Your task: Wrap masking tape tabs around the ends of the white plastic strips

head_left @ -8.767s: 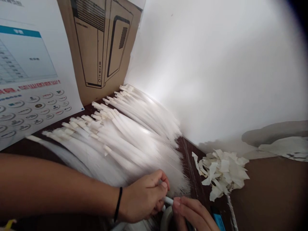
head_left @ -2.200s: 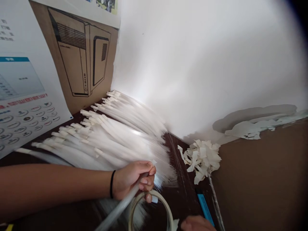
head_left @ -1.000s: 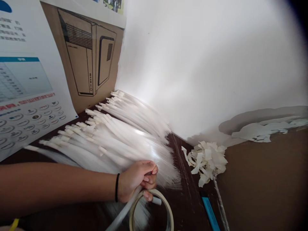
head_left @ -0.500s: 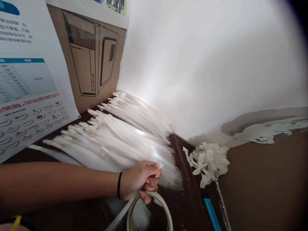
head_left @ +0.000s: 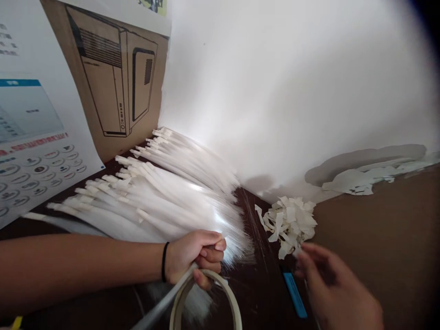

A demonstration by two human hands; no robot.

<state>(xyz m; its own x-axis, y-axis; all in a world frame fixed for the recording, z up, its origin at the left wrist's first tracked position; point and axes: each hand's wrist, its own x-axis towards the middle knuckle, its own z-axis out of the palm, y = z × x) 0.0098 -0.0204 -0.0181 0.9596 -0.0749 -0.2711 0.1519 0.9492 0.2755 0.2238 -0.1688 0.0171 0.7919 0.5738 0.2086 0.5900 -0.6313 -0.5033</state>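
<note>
My left hand point(head_left: 197, 256) is closed, with a roll of cream masking tape point(head_left: 234, 305) hanging from its lower fingers. The same fist grips a thin bundle of clear, whitish filaments point(head_left: 156, 305), which slants down to the lower left. Beside a heap of crumpled tape scraps point(head_left: 292, 217), my right hand point(head_left: 304, 259) pinches thumb and forefinger together. A small pale bit shows at those fingertips, but I cannot make out whether it is held or part of the heap. Behind the left hand lie many filament bundles point(head_left: 165, 197), their far ends wrapped in tape.
A blue cutter knife point(head_left: 294, 295) lies on the dark table point(head_left: 256, 293) near my right hand. Cardboard with a printed computer case point(head_left: 113, 78) and a printed sheet point(head_left: 37, 119) stand at left. A white wall point(head_left: 285, 91) and brown cardboard point(head_left: 378, 238) bound the right.
My right hand has come into view at the lower right, its fingertips at the tape heap. The left hand keeps its grip on the roll and filaments. The whole view has shifted slightly.
</note>
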